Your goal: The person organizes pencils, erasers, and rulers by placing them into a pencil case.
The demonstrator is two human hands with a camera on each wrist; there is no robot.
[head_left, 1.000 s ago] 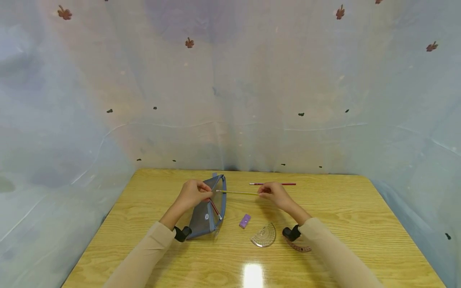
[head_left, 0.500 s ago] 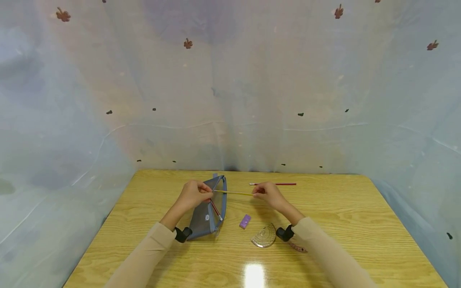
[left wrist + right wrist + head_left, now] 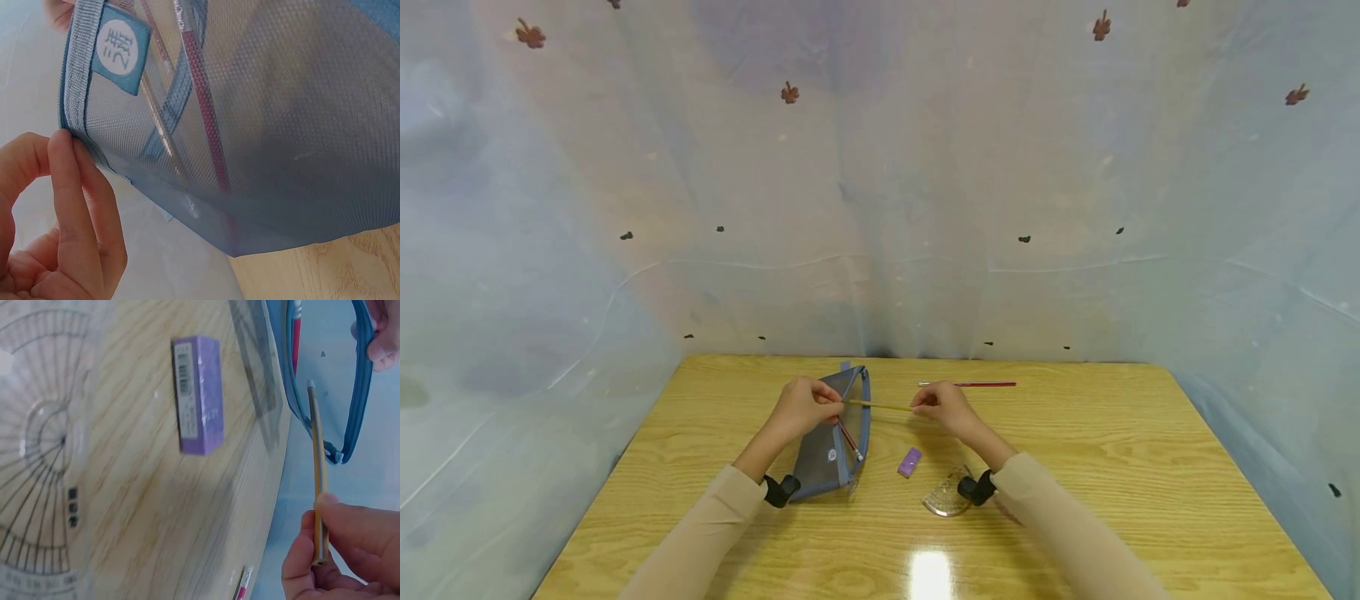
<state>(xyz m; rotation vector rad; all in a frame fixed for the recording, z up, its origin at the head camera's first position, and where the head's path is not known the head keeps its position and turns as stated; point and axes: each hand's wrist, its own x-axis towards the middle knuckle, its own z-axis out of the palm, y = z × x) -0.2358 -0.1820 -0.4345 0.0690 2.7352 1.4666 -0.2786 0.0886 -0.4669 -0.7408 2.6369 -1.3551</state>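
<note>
My left hand (image 3: 801,408) pinches the rim of a blue-grey mesh pencil case (image 3: 818,460), which is unzipped and tilted up, its mouth facing right. Through the mesh in the left wrist view I see a red pencil (image 3: 206,112) and a thinner yellowish pencil (image 3: 156,119). A yellow pencil (image 3: 318,462) is pinched near one end between thumb and fingers of my right hand (image 3: 951,410). Its eraser-tipped end points into the case's mouth in the right wrist view. The left fingers partly cover the case's rim in the head view.
A purple eraser (image 3: 910,462) lies right of the case. Nearer to me is a clear protractor (image 3: 943,498), partly behind the right wrist camera. A red pencil (image 3: 988,384) lies at the back of the wooden table (image 3: 1112,467). Pale curtains (image 3: 880,208) hang behind and at the sides.
My right hand has moved left, carrying the yellow pencil so its eraser end reaches the case's mouth. My left hand and the case have stayed nearly in place.
</note>
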